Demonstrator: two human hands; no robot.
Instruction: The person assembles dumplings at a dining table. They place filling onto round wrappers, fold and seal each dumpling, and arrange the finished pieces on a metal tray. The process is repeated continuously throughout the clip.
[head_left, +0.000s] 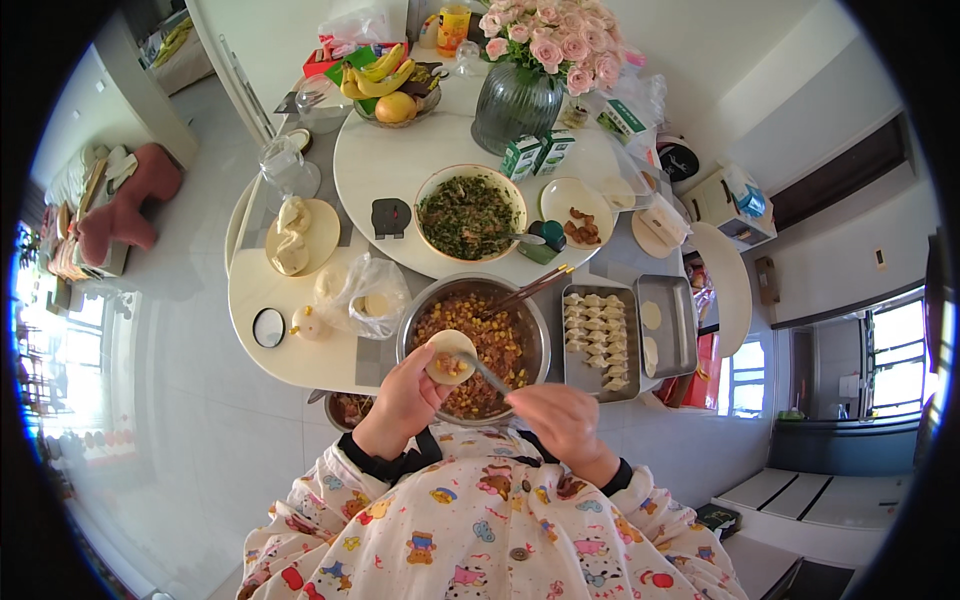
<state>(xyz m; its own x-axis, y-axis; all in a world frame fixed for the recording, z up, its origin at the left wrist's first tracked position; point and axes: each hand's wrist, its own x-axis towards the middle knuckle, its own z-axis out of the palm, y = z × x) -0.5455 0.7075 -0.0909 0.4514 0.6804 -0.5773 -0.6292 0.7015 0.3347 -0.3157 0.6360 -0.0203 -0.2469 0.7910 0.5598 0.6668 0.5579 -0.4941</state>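
Observation:
My left hand (405, 401) holds a round dumpling wrapper (451, 349) over a steel bowl of meat and corn filling (512, 341). A small heap of filling lies on the wrapper. My right hand (559, 421) grips a metal spoon (489, 375), its tip at the filling on the wrapper. Chopsticks (531, 289) lean in the steel bowl. To the right, a metal tray (634, 341) carries rows of folded dumplings (595, 330). Beside it, another tray (684, 330) has a few flat wrappers (651, 316). A plastic bag (382, 279) with wrappers lies left of the bowl.
A bowl of chopped green filling (472, 214) stands behind the steel bowl, with a plate of brown food pieces (581, 227) to its right. A glass vase of roses (517, 105) and a fruit bowl (397, 109) stand farther back. Dough pieces rest on a plate (322, 232) at left.

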